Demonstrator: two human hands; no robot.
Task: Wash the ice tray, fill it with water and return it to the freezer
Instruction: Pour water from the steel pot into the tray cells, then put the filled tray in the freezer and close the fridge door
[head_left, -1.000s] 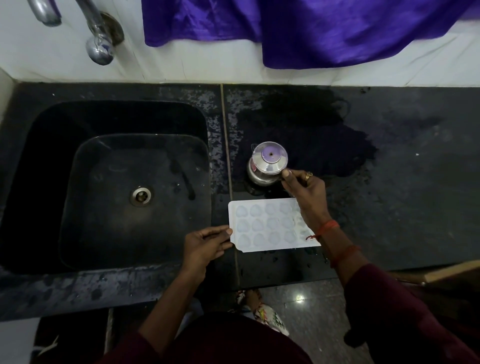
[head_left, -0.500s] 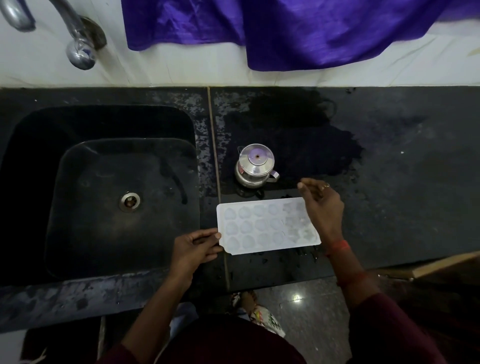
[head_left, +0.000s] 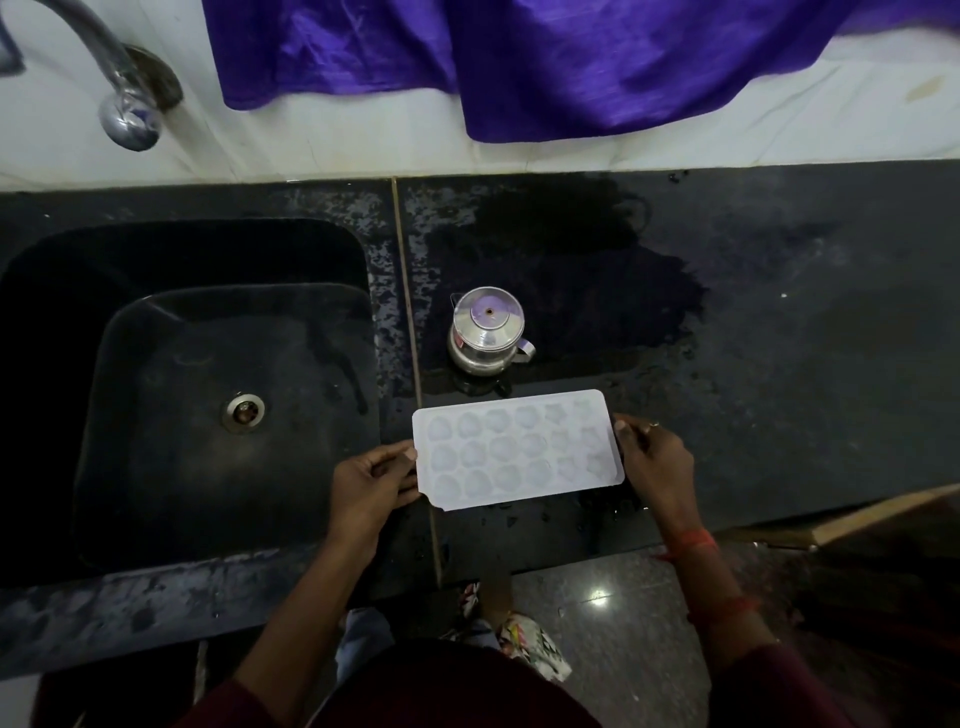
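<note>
Tray pinched at nine by left grip, three by right grip; I'd lift level, slowly.

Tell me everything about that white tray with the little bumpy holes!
The ice tray is a white rectangle, plastic by its look, with three rows of six rounded cups. It lies flat, long side left to right, over the dark wet counter beside the sink, near a small steel pot. The left hand pinches its left end; the right hand grips its right end. Whether the cups hold water I cannot tell.
</note>
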